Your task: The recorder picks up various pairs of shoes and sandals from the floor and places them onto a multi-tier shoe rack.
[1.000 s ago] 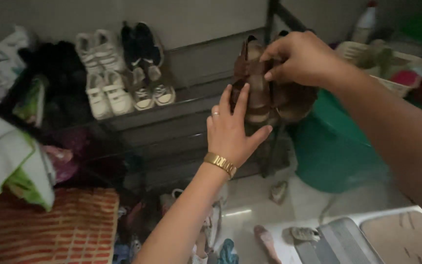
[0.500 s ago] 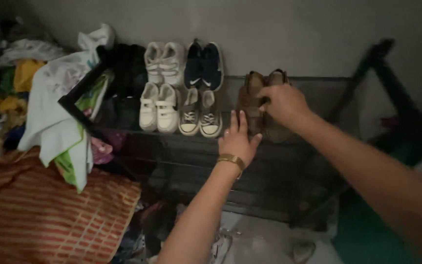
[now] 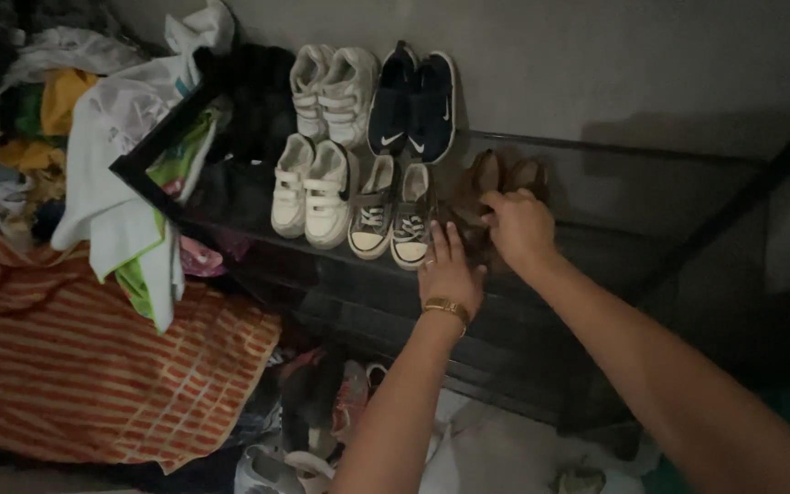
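A pair of brown shoes [image 3: 496,176] rests on the top tier of a dark metal shoe rack [image 3: 651,210], to the right of the other pairs. My right hand [image 3: 518,229] sits on top of the brown shoes with its fingers curled over them. My left hand [image 3: 450,270], with a gold bracelet on the wrist and a ring on one finger, lies flat against the near ends of the same shoes, fingers together and pointing up. A grey lace-up pair [image 3: 390,218] stands just left of my left hand.
Two white strap pairs [image 3: 313,187] [image 3: 333,87] and a dark blue pair [image 3: 413,102] fill the rack's left part. Heaped clothes [image 3: 112,183] hang over its left end, above an orange striped cloth [image 3: 93,348]. More shoes [image 3: 340,412] lie on the floor below.
Both hands carried the brown shoes from mid-air down onto the rack's top tier. The view swung left, so the green bin and basket on the right dropped out of sight.
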